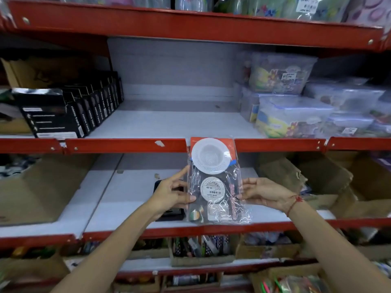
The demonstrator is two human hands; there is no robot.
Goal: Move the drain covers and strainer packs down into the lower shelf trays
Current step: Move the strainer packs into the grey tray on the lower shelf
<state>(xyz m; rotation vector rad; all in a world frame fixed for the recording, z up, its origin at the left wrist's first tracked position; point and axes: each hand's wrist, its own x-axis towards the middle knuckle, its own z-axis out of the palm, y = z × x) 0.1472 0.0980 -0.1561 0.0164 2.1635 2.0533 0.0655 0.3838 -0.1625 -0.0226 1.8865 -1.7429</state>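
Gripping the strainer pack [213, 182] by its two side edges at the centre of the frame, the left hand [171, 196] and right hand [264, 192] each pinch the clear wrapper, probably keeping it flat and label-up before lowering it toward the cardboard trays [201, 260] along the bottom.

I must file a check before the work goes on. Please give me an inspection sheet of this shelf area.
Surface: white shelf board behind a red rail, mostly bare.
Job's things: one strainer pack in clear plastic, held upright in front of the shelf.
Clutter: black object on the board behind the left hand; cardboard trays to the right.
Grippers: left hand and right hand grip the pack's side edges.
Cables: nothing seen.
Surroundings: black tape boxes and plastic containers on the shelf above.
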